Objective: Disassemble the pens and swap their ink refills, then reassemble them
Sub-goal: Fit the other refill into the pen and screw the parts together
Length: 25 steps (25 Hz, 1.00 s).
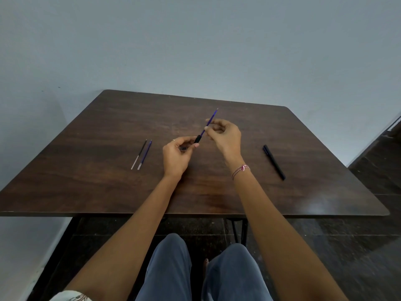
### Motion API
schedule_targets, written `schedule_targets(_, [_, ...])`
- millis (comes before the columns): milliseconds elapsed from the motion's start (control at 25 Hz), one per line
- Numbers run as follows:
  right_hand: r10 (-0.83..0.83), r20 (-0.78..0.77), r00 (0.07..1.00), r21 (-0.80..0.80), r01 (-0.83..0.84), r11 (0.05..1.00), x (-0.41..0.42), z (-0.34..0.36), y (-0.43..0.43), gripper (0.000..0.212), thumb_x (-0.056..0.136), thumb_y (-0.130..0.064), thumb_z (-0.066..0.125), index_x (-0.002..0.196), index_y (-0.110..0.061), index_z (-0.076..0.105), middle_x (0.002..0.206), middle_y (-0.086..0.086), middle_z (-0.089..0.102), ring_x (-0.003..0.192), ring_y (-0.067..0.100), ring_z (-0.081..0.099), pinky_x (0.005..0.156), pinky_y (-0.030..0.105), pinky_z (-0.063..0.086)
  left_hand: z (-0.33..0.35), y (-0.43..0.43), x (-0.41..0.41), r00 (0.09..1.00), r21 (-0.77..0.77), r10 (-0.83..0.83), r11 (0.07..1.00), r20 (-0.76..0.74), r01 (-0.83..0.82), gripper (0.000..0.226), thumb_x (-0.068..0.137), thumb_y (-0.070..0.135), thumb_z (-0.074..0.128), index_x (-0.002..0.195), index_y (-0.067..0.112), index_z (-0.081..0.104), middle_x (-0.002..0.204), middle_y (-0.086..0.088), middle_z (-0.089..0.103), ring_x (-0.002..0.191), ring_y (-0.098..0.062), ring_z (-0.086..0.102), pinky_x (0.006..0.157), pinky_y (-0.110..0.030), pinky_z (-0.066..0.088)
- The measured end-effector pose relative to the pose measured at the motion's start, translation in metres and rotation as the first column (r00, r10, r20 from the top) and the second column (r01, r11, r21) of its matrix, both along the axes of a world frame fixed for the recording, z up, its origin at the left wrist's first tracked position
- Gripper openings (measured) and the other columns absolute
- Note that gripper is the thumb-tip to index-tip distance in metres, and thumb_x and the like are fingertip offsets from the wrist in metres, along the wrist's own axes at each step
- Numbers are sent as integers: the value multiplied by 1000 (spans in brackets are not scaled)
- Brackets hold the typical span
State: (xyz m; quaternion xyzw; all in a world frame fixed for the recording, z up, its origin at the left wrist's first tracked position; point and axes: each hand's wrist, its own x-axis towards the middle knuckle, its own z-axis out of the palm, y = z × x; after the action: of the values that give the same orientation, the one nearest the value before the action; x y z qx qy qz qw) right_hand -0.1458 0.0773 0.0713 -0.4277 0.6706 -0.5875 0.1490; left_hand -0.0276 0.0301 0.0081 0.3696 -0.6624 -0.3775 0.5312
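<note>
Grey-blue trousers [169, 268] filled the bottom of the view, below the near edge of the dark, wood-grained table [97, 187]. Over the middle of the table the left hand [176, 156] had its fingers curled round a short, matt pen barrel [198, 139]. A thin blue refill [211, 118] stuck out of the barrel's far end, its long axis slanting away toward the far right corner, tip outermost. The right hand [225, 135], the farther of the two, pinched that rod between thumb and fingertips just beyond the barrel mouth. The other fingers were loosely curled. Refill and barrel lay in one line, so any slide, in or out, would likely have to follow that slant. Toward the left edge a dark refill [140, 153] and a spare blue refill [145, 154] lay side by side. Near the right edge lay a smooth, slender black pen [273, 162].
</note>
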Motion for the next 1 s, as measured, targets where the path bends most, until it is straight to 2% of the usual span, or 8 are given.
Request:
schedule_targets(40, [14, -47, 999, 20, -13, 1000, 3, -3, 0, 9, 84, -18, 70, 93, -17, 70, 80, -1, 71, 81, 15, 69, 84, 38, 56, 0, -1, 0, 1000, 13, 0, 1000, -7, 0, 25, 77, 9, 76, 101, 14, 72, 89, 11, 68, 80, 11, 61, 72, -3, 45])
schedule_targets(200, [7, -80, 997, 27, -4, 1000, 10, -8, -2, 33, 93, -39, 56, 103, -11, 71, 91, 5, 72, 86, 17, 68, 82, 42, 56, 1, -2, 1, 1000, 45, 0, 999, -19, 1, 25, 77, 10, 76, 101, 16, 72, 92, 11, 69, 82, 9, 62, 75, -7, 48])
schedule_targets(320, [-6, -130, 992, 9, 7, 1000, 11, -6, -3, 26, 94, -35, 57, 98, -16, 73, 89, 2, 72, 83, 15, 68, 81, 41, 56, 0, -3, 1, 999, 70, 1, 998, -48, 2, 26, 77, 10, 76, 100, 21, 72, 93, 12, 70, 86, 2, 64, 74, -12, 52])
schedule_targets(520, [74, -156, 985, -31, -80, 996, 14, 0, -8, 20, 93, -29, 59, 95, -14, 73, 89, 1, 73, 82, 8, 68, 83, 34, 56, 0, -5, 5, 989, 59, 59, 997, -136, -51, 26, 78, 10, 75, 96, 27, 69, 88, 18, 67, 83, 4, 63, 66, -5, 47])
schedule_targets(680, [-4, -273, 962, -28, -4, 1000, 15, -4, -18, 26, 95, -35, 54, 102, -14, 69, 94, 1, 67, 82, 10, 61, 72, 27, 50, -1, -8, 9, 953, 126, 115, 989, -281, -82, 22, 79, 10, 74, 92, 28, 69, 88, 15, 69, 81, 6, 63, 68, -9, 48])
schedule_targets(840, [24, -424, 905, 134, 37, 990, 18, -13, -32, 12, 91, -25, 61, 96, -20, 71, 84, -7, 63, 73, 3, 53, 62, 19, 40, -4, -15, 14, 892, 203, 199, 971, -405, -125, 19, 79, 9, 73, 94, 21, 69, 89, 11, 69, 83, 6, 63, 75, -12, 49])
schedule_targets(920, [84, -460, 884, 250, 38, 967, 23, -17, -39, 10, 89, -22, 63, 96, -22, 70, 84, -7, 70, 71, 2, 57, 61, 19, 44, -5, -17, 14, 891, 198, 208, 970, -403, -137, 19, 79, 9, 74, 94, 21, 69, 89, 11, 69, 84, 5, 63, 76, -13, 50])
schedule_targets(1000, [138, -504, 853, 328, 41, 944, 29, -21, -46, 11, 88, -24, 65, 97, -21, 70, 89, -4, 73, 80, 9, 64, 66, 23, 47, -6, -19, 12, 898, 179, 203, 974, -390, -142, 20, 79, 9, 73, 96, 20, 69, 90, 11, 69, 84, 4, 63, 76, -12, 49])
